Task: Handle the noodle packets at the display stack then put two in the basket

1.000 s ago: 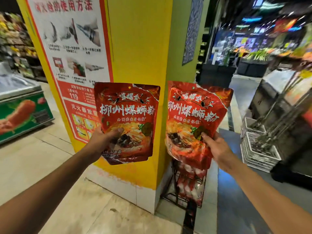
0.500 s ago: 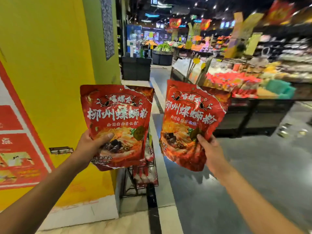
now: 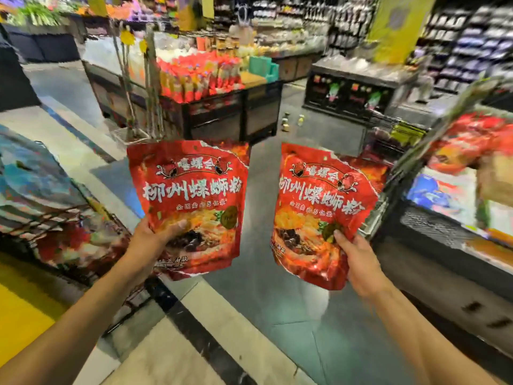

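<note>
Left hand (image 3: 147, 240) at 7 o'clock of centre, gripping left red pouch (image 3: 191, 201) by its lower left corner; thumb pressed flat on the printed front, other fingers hidden behind the pack. Right hand (image 3: 358, 259) at 5 o'clock of centre, gripping right red pouch (image 3: 319, 212) by its lower right edge; thumb on the front, remaining fingers behind, out of sight. Both pouches held up in the air, fronts facing the camera, side by side but apart, with a gap of floor showing between. Left pouch about upright, right pouch tilted slightly clockwise. Same print on both: white Chinese lettering over a noodle-bowl picture. Both forearms bare, stretched forward from the bottom corners.

Grey floor (image 3: 305, 343) below, with a dark stripe and pale tiles running toward 7 o'clock. Wire rack (image 3: 69, 232) of blurred packets at 9 o'clock, just left of the left wrist. Yellow surface (image 3: 19, 323) at 8 o'clock, bottom-left corner. Display stand (image 3: 216, 112) with red and orange packets at 12 o'clock, well behind the pouches. Dark low stand (image 3: 347, 95) at 1 o'clock. Chest freezer (image 3: 444, 218) at 3 o'clock, blurred red packs lying on top. Two small bottles (image 3: 291, 122) on the floor between the stands, too blurred to identify. Shelving (image 3: 472, 37) at 2 o'clock, far back, blurred.
</note>
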